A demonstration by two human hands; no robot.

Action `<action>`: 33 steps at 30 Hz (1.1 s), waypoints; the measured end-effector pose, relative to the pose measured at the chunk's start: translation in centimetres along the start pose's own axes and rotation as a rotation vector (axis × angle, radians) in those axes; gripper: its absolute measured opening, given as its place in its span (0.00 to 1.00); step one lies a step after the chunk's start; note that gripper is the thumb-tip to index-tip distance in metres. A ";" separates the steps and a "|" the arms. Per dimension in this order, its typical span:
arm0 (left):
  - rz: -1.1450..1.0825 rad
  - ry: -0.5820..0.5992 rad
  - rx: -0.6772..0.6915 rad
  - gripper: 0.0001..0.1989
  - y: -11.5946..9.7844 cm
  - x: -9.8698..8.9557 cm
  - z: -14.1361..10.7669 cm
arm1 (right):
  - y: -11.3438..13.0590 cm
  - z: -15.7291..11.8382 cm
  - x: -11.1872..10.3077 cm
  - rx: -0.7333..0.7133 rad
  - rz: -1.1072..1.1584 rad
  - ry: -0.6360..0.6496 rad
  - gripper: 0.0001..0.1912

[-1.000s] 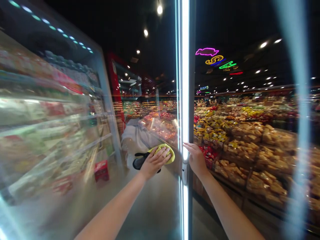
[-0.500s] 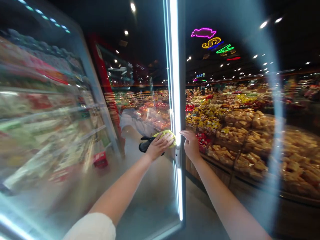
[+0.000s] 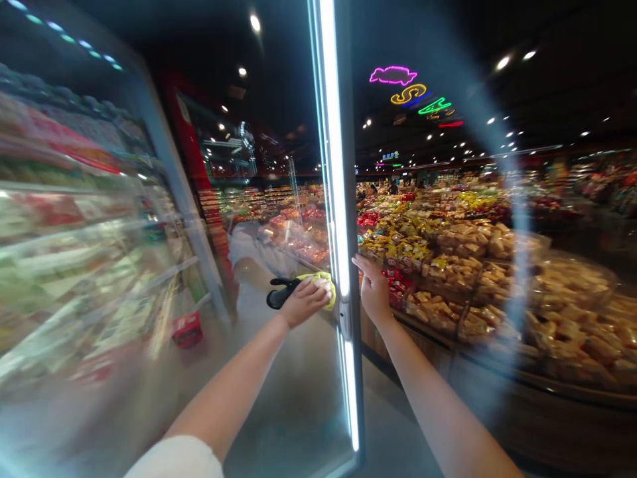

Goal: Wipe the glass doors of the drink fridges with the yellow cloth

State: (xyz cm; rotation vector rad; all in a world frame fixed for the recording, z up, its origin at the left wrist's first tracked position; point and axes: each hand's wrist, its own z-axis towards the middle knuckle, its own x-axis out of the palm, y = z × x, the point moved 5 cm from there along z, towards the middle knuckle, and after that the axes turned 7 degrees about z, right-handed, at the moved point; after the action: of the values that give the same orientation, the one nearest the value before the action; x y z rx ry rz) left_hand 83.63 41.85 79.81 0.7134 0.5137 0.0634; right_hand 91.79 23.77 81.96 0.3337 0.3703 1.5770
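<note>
A glass door (image 3: 293, 372) with a bright light strip along its frame stands open before me. My left hand (image 3: 309, 296) presses a yellow cloth (image 3: 329, 292) against the pane, just left of the strip, with its fingers over the cloth. A black shape (image 3: 281, 293), seen at the pane beside that hand, is partly hidden; I cannot make out what it is. My right hand (image 3: 375, 291) holds the outer edge of the door frame (image 3: 353, 285), fingertips on the edge. Just below the cloth's height, a small grey fitting (image 3: 345, 320) sits on the frame.
Blurred shelves of packaged goods (image 3: 60, 279) fill the lit cabinet on the left. A red box (image 3: 187, 328) shows low beside them. To the right stand bins of wrapped snacks (image 3: 450, 299), with neon signs (image 3: 411, 93) above. A pale reflection (image 3: 249, 265) shows in the glass.
My left hand and the cloth have shifted slightly left, away from the light strip. The right hand keeps its place at the door edge. The whole view has turned a little right.
</note>
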 end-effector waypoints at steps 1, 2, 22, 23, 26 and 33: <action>0.014 -0.011 -0.030 0.16 1.0 -0.5 1.2 | 0.0 0.3 -0.4 0.015 0.018 -0.041 0.30; 0.031 -0.029 -0.065 0.17 2.1 -1.0 2.8 | -0.1 0.7 -0.8 0.029 0.034 -0.086 0.29; 0.005 -0.100 -0.055 0.26 -4.4 3.1 5.8 | -2.9 -1.5 -1.4 0.139 0.025 -0.020 0.29; 0.024 -0.096 -0.034 0.25 -5.5 3.6 4.7 | -3.5 -3.2 -1.1 0.160 0.031 -0.014 0.29; 0.044 -0.110 0.021 0.23 -6.8 4.6 3.2 | -4.9 -6.3 -0.2 0.205 0.050 -0.001 0.29; -0.011 -0.137 0.056 0.24 1.3 1.9 10.5 | -3.1 2.0 0.5 0.077 0.089 0.017 0.33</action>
State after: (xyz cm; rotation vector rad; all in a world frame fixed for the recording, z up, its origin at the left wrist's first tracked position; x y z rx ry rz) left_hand 90.37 36.88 86.57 0.7641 0.3889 -0.0099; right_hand 95.47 24.45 82.45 0.4016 0.4352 1.6562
